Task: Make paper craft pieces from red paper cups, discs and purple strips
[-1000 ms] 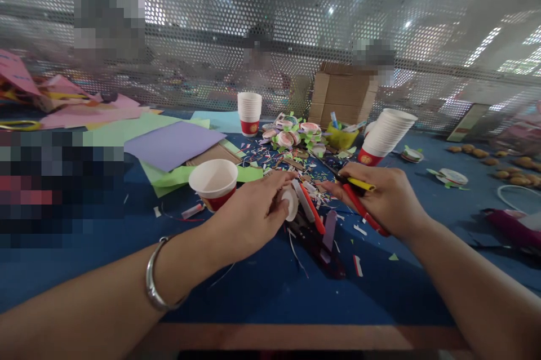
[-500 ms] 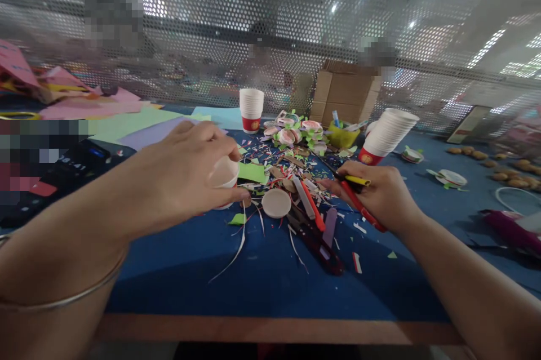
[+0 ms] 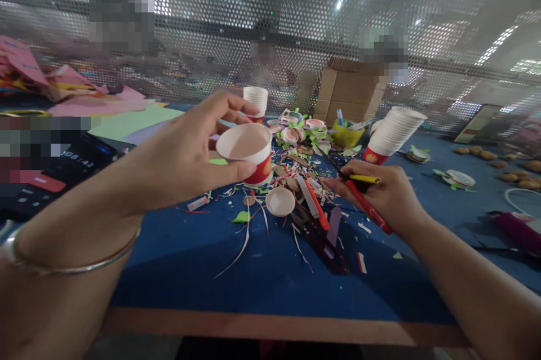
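My left hand (image 3: 186,154) is raised above the blue table (image 3: 203,270) and grips a white paper cup with a red band (image 3: 248,152), thumb under it and fingers curled over the rim. Just below it a cut-out round cup bottom (image 3: 280,201) lies among paper scraps. My right hand (image 3: 380,194) rests on the table to the right, closed around a red and yellow tool (image 3: 366,196) that looks like scissors. Black-handled scissors (image 3: 321,239) lie in front of the scraps.
Stacks of paper cups stand behind (image 3: 256,102) and at the right (image 3: 391,134). Coloured paper sheets (image 3: 127,120) lie at the left, a cardboard box (image 3: 349,92) and a yellow-green bowl (image 3: 344,134) at the back. A perforated screen (image 3: 270,39) separates other people.
My left hand let go of the round cup bottom, reached left to the paper cup and lifted it off the table. My right hand stayed put with its tool.
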{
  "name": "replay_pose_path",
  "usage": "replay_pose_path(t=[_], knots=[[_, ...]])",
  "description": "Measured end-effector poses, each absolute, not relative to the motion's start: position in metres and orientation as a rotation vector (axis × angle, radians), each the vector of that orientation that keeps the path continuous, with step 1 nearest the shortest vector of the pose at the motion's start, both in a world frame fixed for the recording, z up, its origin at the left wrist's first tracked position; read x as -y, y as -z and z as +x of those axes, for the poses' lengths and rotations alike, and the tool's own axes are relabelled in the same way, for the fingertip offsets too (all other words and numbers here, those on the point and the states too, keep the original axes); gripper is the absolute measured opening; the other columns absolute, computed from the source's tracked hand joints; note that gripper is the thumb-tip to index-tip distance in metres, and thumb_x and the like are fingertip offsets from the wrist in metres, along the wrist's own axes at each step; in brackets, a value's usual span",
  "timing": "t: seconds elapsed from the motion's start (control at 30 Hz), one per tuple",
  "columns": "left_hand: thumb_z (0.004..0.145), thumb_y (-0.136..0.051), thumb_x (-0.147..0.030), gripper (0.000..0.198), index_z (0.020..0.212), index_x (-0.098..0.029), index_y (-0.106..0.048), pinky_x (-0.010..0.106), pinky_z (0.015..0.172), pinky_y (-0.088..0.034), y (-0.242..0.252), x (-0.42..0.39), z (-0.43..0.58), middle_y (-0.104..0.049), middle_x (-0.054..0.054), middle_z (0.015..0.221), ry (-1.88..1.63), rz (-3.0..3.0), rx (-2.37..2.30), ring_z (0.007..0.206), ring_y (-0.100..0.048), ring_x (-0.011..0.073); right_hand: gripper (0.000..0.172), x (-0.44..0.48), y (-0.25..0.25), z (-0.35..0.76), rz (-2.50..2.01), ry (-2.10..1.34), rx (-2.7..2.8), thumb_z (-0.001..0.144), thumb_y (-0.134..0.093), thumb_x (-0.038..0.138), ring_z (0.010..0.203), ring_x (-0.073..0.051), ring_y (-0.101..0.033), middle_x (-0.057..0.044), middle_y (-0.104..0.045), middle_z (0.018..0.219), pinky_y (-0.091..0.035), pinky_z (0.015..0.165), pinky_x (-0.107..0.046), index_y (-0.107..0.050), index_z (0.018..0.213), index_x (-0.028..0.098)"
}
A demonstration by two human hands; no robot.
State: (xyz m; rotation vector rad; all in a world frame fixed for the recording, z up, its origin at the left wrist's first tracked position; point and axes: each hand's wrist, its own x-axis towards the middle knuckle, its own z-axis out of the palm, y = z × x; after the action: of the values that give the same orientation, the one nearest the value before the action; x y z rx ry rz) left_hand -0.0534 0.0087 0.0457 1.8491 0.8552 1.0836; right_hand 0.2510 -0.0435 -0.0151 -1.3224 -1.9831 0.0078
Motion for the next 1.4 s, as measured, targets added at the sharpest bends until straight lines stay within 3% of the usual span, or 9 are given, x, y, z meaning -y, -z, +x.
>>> replay_pose_path(t=[0.1, 0.23, 0.33, 0.47, 0.63, 0.83, 1.07, 1.23, 1.4], knots=[[0.071, -0.087, -0.028, 0.062, 0.126, -0.027, -0.059, 0.025, 0.080, -0.055, -0.032, -0.007, -0.036, -0.066, 0.003, 0.120, -1.066, 1.696, -0.735, 0.102, -0.068, 0.0201, 0.042, 0.046, 0.011, 0.244, -1.321, -0.121, 1.920, 0.087, -0.074, 0.048, 0.055, -0.011, -0.044, 0.004, -0.049, 0.061, -0.036, 0.051, -0.025, -0.053, 0.064, 0.021], [0.076, -0.085, -0.027, 0.065, 0.133, -0.023, -0.053, 0.025, 0.075, -0.056, -0.016, -0.002, -0.014, -0.072, 0.006, 0.110, -1.005, 1.391, -0.648, 0.095, -0.070, 0.0199, 0.049, 0.050, 0.009, 0.236, -1.360, -0.360, 1.782, 0.085, -0.076, 0.052, 0.044, -0.011, -0.043, 0.005, -0.047, 0.049, -0.034, 0.043, -0.026, -0.046, 0.059, 0.022], [0.074, -0.087, -0.022, 0.060, 0.126, -0.018, -0.057, 0.023, 0.072, -0.055, -0.009, 0.003, 0.000, -0.075, 0.006, 0.100, -1.056, 1.224, -0.588, 0.087, -0.070, 0.0170, 0.048, 0.052, 0.011, 0.232, -1.324, -0.595, 1.685, 0.083, -0.078, 0.052, 0.035, -0.010, -0.040, 0.007, -0.045, 0.043, -0.030, 0.037, -0.026, -0.047, 0.061, 0.023], [0.080, -0.084, -0.022, 0.048, 0.122, -0.015, -0.062, 0.027, 0.075, -0.057, -0.003, 0.010, 0.012, -0.075, 0.008, 0.107, -0.982, 1.151, -0.487, 0.088, -0.072, 0.0180, 0.043, 0.052, 0.017, 0.229, -1.295, -0.827, 1.593, 0.084, -0.077, 0.052, 0.032, -0.011, -0.041, 0.006, -0.049, 0.042, -0.029, 0.032, -0.025, -0.050, 0.065, 0.024], [0.087, -0.078, -0.033, 0.036, 0.117, -0.015, -0.069, 0.030, 0.081, -0.059, 0.005, 0.006, 0.011, -0.075, 0.009, 0.108, -0.936, 1.063, -0.490, 0.091, -0.072, 0.0189, 0.042, 0.053, 0.018, 0.223, -1.326, -0.778, 1.549, 0.080, -0.081, 0.051, 0.032, -0.010, -0.042, 0.007, -0.048, 0.045, -0.032, 0.031, -0.023, -0.052, 0.068, 0.023], [0.085, -0.078, -0.024, 0.029, 0.112, -0.012, -0.072, 0.024, 0.075, -0.056, 0.006, 0.003, 0.007, -0.077, 0.009, 0.101, -0.879, 1.019, -0.492, 0.083, -0.071, 0.0153, 0.038, 0.056, 0.017, 0.220, -1.318, -0.732, 1.596, 0.086, -0.076, 0.049, 0.036, -0.009, -0.046, 0.005, -0.051, 0.053, -0.037, 0.034, -0.022, -0.055, 0.070, 0.022], [0.089, -0.075, -0.025, 0.044, 0.129, -0.016, -0.061, 0.029, 0.083, -0.059, 0.004, 0.008, 0.011, -0.073, 0.010, 0.120, -0.880, 1.093, -0.515, 0.096, -0.070, 0.0175, 0.028, 0.058, 0.016, 0.220, -1.290, -0.638, 1.631, 0.087, -0.075, 0.046, 0.038, -0.011, -0.049, 0.004, -0.054, 0.055, -0.040, 0.035, -0.024, -0.064, 0.081, 0.021], [0.083, -0.082, -0.035, 0.062, 0.137, -0.020, -0.055, 0.030, 0.080, -0.059, 0.010, 0.006, 0.008, -0.068, 0.010, 0.127, -0.994, 1.292, -0.683, 0.098, -0.071, 0.0212, 0.032, 0.060, 0.014, 0.216, -1.253, -0.503, 1.434, 0.084, -0.078, 0.048, 0.036, -0.010, -0.047, 0.007, -0.053, 0.051, -0.039, 0.034, -0.022, -0.065, 0.091, 0.021], [0.082, -0.081, -0.043, 0.062, 0.132, -0.024, -0.050, 0.030, 0.067, -0.057, 0.013, 0.005, 0.004, -0.072, 0.007, 0.111, -0.958, 1.511, -0.735, 0.089, -0.071, 0.0214, 0.034, 0.060, 0.012, 0.215, -1.262, -0.458, 1.429, 0.083, -0.080, 0.047, 0.035, -0.010, -0.048, 0.008, -0.055, 0.053, -0.038, 0.033, -0.022, -0.065, 0.100, 0.021]])
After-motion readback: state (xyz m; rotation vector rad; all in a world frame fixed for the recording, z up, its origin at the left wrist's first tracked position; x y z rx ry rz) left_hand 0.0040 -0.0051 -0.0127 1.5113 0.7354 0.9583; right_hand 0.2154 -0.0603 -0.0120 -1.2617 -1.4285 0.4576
